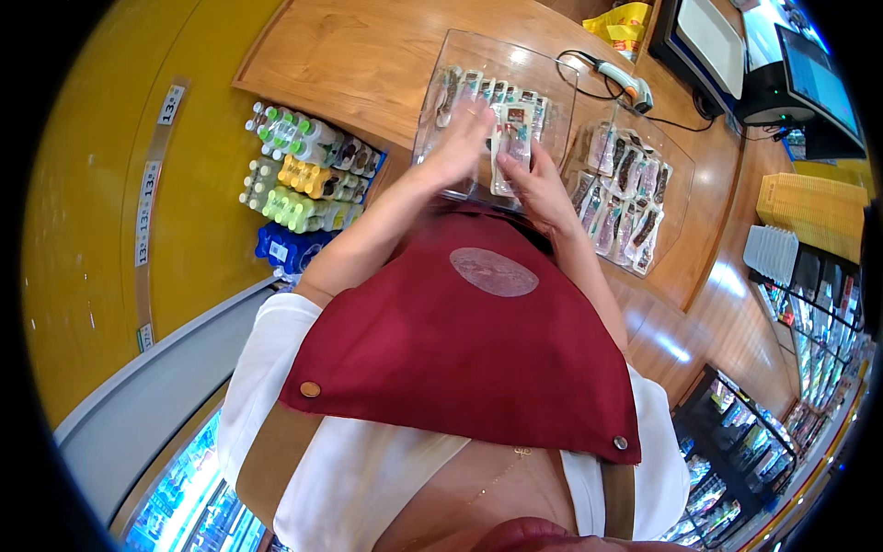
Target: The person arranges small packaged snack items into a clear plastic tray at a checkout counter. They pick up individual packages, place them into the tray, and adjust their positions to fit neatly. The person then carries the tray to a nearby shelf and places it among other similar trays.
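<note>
My right hand (540,183) grips a narrow sealed food packet (512,141) from its right side, thumb on the front. The packet is upright in view, over the near part of a clear plastic bin (483,52). Close to the packet's left side is my left hand (467,134), blurred, with fingers extended and nothing visible in it. Rows of similar packets (541,114) stand in the bin behind both hands, partly covered by them. A second clear bin (679,190) to the right contains several more sealed packets (626,169) with dark contents.
Both bins rest on a wooden counter (345,62). A corded barcode scanner (628,84) lies behind, near a screen (817,83) and a white tray (710,45). Bottled drinks (307,141) are stacked at left. Yellow baskets (810,210) stand far right.
</note>
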A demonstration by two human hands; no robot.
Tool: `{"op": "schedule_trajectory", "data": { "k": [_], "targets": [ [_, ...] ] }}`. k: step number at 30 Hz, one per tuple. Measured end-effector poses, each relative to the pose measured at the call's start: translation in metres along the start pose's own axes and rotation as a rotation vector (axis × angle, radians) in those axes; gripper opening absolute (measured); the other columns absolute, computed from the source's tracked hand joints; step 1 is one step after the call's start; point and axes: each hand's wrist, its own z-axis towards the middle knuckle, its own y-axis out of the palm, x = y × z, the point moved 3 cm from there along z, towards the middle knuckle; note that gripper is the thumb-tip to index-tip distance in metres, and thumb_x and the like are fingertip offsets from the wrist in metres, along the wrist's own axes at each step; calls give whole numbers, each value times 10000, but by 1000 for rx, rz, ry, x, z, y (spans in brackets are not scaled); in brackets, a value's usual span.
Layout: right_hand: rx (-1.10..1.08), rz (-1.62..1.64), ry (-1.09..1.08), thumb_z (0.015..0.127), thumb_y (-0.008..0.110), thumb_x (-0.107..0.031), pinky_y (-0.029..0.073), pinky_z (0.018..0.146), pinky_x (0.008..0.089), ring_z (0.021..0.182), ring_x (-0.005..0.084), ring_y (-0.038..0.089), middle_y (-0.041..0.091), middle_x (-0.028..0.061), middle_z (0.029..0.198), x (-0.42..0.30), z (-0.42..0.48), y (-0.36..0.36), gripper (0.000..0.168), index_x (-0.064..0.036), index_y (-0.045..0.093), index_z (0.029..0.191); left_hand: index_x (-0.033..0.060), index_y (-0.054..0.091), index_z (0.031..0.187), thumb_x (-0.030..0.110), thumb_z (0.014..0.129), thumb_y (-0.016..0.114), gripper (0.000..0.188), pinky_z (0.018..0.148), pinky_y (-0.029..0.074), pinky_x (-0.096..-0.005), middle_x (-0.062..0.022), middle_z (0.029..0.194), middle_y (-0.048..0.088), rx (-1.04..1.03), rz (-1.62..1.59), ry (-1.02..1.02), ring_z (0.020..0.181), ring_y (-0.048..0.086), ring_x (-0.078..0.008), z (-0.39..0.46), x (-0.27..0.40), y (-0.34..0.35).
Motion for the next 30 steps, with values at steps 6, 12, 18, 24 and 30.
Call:
{"op": "schedule_trajectory", "data": {
  "k": [6,12,18,24,30],
  "targets": [
    [-82,-587,249,867,515,-218,444,702,312,829,171,544,592,111,946,74,60,4,355,21,509,1130,17,282,1357,343,870,534,638,964,356,-337,-216,1358,333,38,89,-177,1218,394,-266,10,-33,-76],
    [-109,-711,377,868,503,-292,446,721,333,846,219,573,600,178,945,140,103,40,431,60,493,1116,23,195,1386,262,876,540,660,823,426,-278,-122,1034,588,-194,-48,-348,942,547,-155,-7,-66,-55],
    [-99,-1062,118,822,532,-282,451,761,371,815,297,595,606,211,886,115,90,47,443,44,482,1117,31,180,1392,170,879,489,615,830,428,-281,-140,1077,577,-214,13,-191,962,547,-160,-11,-61,-56],
    [-187,-925,47,804,525,-276,412,896,408,1016,405,528,550,300,1057,93,71,26,545,8,388,1248,69,163,1399,158,867,449,610,926,383,-355,-278,1179,504,-257,286,-227,1109,503,-353,-8,-47,-51],
    [107,-283,-114,831,534,-155,475,683,278,767,186,619,635,118,838,-4,-30,-27,312,-13,564,1107,131,138,1418,152,899,477,620,672,428,-276,-133,952,573,-226,184,-222,805,518,-172,-25,-77,-43]
  ]
}}
